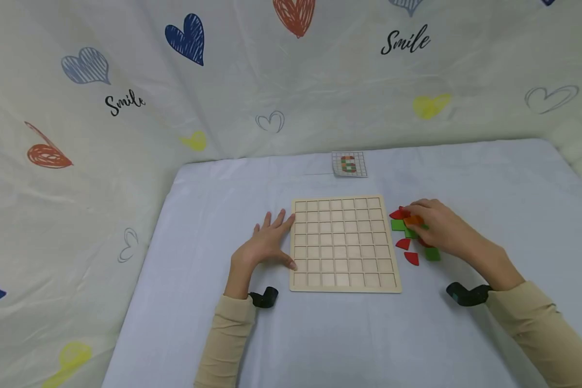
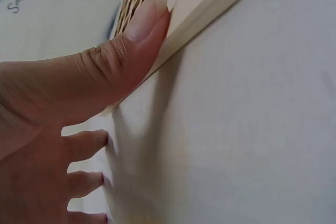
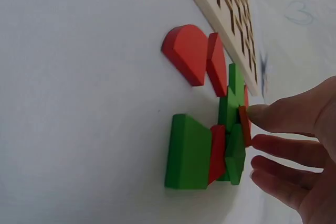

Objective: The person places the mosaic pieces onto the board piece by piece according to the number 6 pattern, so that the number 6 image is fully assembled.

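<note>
Two hands to report from the head view. Left hand [image 1: 265,241] at the left edge of the grid board [image 1: 345,245], fingers spread wide, nothing grasped. Right hand [image 1: 441,223] over the loose pieces [image 1: 397,224] just beside the board's right edge, thumb and fingertips about the orange piece [image 1: 414,220]. Picture card [image 1: 349,164] lying beyond the board on the tabletop [image 1: 349,339].

Left wrist view: thumb laid over the board's rim, remaining fingers apart. Advisable to press lightly and evenly, enough to prevent sliding.

Right wrist view: orange piece seemingly pinched between thumb and forefinger; cannot tell how firmly. Set on top of the green pieces [image 3: 228,106] or only against them (cannot tell which from this angle). Recommended: settle both fingertips on opposite edges, then raise straight up before any sideways travel, to avoid dragging neighbours. Hold the spare fingers clear of the pile. Avoid brushing the green block [image 3: 189,153] or the red wedge [image 3: 186,51] nearby.
</note>
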Available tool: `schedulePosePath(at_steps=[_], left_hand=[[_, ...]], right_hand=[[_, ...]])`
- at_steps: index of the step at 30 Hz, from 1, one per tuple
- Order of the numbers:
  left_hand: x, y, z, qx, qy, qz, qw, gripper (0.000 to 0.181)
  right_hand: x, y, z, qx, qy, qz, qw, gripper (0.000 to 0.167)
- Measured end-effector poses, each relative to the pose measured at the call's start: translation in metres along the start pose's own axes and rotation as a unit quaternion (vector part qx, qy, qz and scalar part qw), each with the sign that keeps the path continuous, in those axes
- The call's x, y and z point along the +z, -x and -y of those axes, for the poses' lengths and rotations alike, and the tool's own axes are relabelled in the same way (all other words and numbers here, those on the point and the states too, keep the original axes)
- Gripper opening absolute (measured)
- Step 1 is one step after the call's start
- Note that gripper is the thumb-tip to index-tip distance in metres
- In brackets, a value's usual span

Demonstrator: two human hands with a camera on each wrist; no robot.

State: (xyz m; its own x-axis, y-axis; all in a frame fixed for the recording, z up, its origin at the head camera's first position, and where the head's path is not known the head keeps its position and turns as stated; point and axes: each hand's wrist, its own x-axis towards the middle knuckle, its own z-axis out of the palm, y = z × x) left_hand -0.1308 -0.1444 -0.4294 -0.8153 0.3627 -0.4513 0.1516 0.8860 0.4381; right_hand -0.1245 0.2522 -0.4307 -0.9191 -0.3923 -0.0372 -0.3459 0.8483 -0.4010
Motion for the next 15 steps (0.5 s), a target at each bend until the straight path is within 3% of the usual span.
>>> schedulePosePath(at_steps=[15], left_hand=[[0.001, -0.001, 0.001, 0.000, 0.029, 0.000, 0.9996, 0.127]], right_hand=[[0.003, -0.013, -0.003, -0.020, -0.007, -0.035, 0.9991, 0.035]])
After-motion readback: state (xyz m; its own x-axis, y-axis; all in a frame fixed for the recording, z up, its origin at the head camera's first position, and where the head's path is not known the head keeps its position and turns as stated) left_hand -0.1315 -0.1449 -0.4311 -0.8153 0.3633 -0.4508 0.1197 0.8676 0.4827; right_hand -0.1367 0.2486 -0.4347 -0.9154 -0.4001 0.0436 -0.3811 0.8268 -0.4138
